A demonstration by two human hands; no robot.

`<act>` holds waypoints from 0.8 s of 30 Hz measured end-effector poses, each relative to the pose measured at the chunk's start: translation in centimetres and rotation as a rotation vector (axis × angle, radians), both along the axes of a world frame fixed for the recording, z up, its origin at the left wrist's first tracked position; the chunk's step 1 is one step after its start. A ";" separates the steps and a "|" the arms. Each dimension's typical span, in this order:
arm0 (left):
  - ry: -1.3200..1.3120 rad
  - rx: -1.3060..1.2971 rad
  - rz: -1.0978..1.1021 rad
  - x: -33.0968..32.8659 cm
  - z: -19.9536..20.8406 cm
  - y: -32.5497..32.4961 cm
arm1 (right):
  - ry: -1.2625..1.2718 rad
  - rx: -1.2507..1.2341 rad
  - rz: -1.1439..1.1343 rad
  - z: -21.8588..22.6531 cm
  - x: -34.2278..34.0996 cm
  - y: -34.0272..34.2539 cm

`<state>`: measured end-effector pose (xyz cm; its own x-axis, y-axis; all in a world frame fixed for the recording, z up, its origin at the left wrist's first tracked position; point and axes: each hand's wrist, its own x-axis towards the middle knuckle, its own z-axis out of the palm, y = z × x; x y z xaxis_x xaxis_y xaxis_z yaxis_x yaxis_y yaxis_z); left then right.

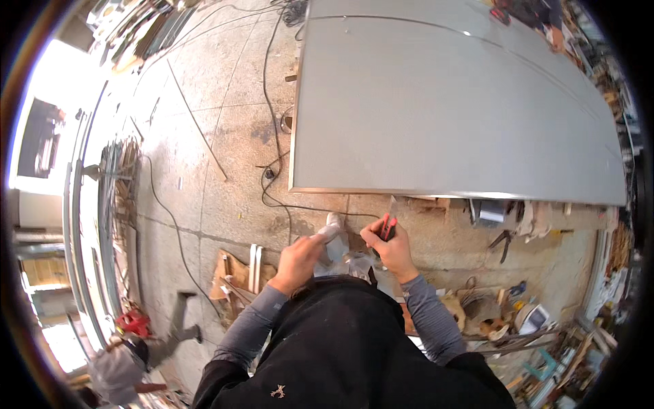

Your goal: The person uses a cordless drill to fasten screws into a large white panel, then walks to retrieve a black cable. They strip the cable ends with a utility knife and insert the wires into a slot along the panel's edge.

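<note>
My right hand [392, 251] is wrapped round a red and black utility knife [388, 228], its blade pointing up toward the near edge of a large grey panel [436, 116]. A thin metal trim [381, 192] runs along that edge. To the left, my left hand [300, 262] is closed, with thumb and fingers together. Whatever it may pinch is too small or hidden to make out. Between the hands, below the panel, pale shoes and some whitish, see-through material show on the floor; neither hand clearly touches the panel.
Dark cables [272, 102] snake over the concrete floor, where a thin rod [197, 123] lies. Cardboard and white strips [255, 269] lie at lower left, near another person [126, 361]. Scrap and tools [484, 310] clutter the lower right. Someone else is partly visible beyond the panel.
</note>
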<state>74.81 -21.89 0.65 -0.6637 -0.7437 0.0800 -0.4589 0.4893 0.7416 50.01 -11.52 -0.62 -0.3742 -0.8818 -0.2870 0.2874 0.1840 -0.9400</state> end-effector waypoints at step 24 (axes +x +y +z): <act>-0.214 -0.050 -0.592 8.2 -4.8 -21.2 | -0.536 0.085 -0.821 -6.1 34.0 -6.5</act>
<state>83.04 -43.10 -4.16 -0.9669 -0.2438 -0.0755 -0.2354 0.7375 0.6330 84.04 -17.97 -6.72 -0.6630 -0.3750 -0.6479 0.7406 -0.2025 -0.6407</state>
